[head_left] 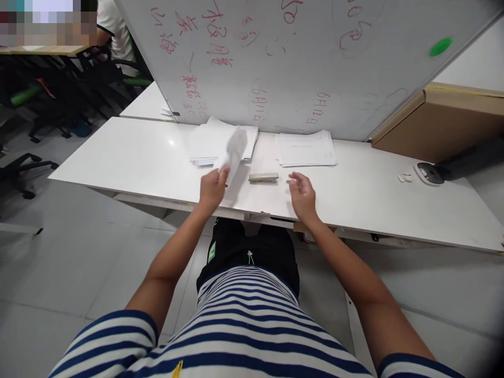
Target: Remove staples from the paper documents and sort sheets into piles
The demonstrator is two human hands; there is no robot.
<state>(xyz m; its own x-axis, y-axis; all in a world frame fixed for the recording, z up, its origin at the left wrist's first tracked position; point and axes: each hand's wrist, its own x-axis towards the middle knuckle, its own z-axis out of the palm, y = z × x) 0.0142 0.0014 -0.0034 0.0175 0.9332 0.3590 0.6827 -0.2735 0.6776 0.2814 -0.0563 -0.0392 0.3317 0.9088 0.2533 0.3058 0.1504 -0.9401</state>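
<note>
**paperjam_77:** so the left hand [212, 188] is pinching a few sheets [235, 152] by their near corner, fingers closed on the paper; the sheets are blurring upward and away from that hand, over the left stack [208, 144] lying just beyond it on the worktop [129, 157]. Any tips for handling this bit cleanly?

**staple_dad:** looks to me like the grip is too close to one corner; the sheets are flopping, so I'd be holding further along the edge and squaring them against the worktop before anything else; the right hand [301, 195] is hovering open, fingers spread, holding nothing; it's idle and could be steadying the loose end.

**paperjam_77:** and the stapler [263, 178]?

**staple_dad:** it's lying flat between the two hands, just left of the right hand, not touched by either; that's my guess for the handier hand to be taking it with; the second stack [306, 148] is sitting just beyond the right hand, apart from the stapler, so I'd be watching the sleeve-side wrist isn't nudging it; can't tell how many sheets are in the pinch, too blurred.
</note>
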